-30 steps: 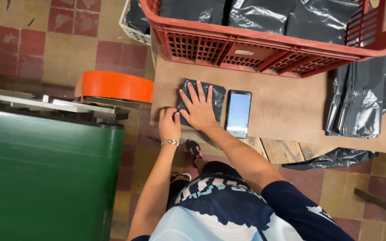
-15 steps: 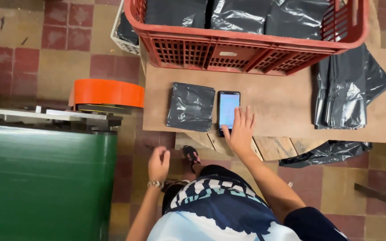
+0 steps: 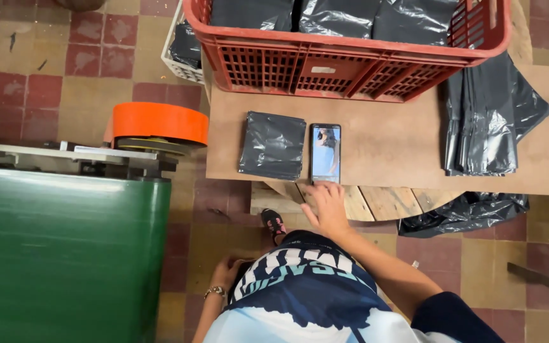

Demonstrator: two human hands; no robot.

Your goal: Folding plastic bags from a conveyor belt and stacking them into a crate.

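Note:
A smartphone (image 3: 325, 153) with a lit screen lies on the brown board table (image 3: 389, 136), right of a flat folded black plastic packet (image 3: 272, 145). My right hand (image 3: 325, 206) rests with fingers spread at the table's near edge, fingertips just below the phone, holding nothing. My left hand (image 3: 223, 274), with a bracelet at the wrist, hangs low beside my hip, away from the table. Its fingers are partly hidden by my shirt.
A red plastic crate (image 3: 351, 57) of black bags stands at the table's far edge. A pile of black bags (image 3: 487, 121) lies at the right, more hang below (image 3: 462, 215). A green machine (image 3: 65, 254) with an orange roll (image 3: 159, 122) stands left. A white basket (image 3: 184, 51) sits behind.
My left hand left the packet and dropped to my hip. My right hand slid off the packet, moved to the phone, then back to the table's near edge.

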